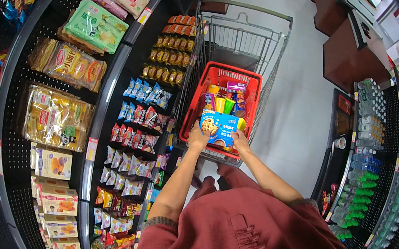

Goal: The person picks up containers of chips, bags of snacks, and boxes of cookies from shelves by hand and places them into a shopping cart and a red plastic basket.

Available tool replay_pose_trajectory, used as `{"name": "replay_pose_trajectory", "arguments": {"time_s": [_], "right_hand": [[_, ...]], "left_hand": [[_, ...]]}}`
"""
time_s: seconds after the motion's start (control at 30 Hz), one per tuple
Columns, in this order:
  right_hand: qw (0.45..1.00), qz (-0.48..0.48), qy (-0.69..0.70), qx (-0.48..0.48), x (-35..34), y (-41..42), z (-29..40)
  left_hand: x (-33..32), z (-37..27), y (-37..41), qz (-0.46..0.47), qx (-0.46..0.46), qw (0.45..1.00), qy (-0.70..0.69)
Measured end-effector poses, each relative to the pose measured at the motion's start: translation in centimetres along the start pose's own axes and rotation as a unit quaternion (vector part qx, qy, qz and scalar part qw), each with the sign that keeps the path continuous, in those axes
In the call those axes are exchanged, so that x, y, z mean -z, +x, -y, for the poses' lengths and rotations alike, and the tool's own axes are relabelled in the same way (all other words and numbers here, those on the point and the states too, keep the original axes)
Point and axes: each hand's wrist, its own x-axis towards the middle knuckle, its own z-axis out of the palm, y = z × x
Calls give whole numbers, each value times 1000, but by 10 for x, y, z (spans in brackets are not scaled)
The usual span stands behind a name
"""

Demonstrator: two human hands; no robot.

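A blue cookie box with pictures of cookies is held between my two hands, over the near end of a red plastic basket. My left hand grips the box's left side, and my right hand has its lower right edge. Inside the basket lie several snack canisters: a purple one, a green one, a yellow one and a dark blue one. The box hides whatever is beneath it. The basket sits in a metal wire shopping cart.
Shelves on the left carry bagged bread, boxed pastries and small wrapped snacks. Bottled drinks fill a shelf at the right. Brown counters stand beyond the tiled floor.
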Motion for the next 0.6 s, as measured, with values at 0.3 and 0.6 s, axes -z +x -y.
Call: {"name": "replay_pose_trajectory", "arguments": {"time_s": [0.3, 0.6], "right_hand": [[987, 119, -19, -102, 21, 0, -12], [971, 231, 54, 26, -35, 15, 108]], "left_hand": [[7, 42, -45, -90, -67, 989, -96], [126, 30, -55, -211, -150, 953, -154]]}}
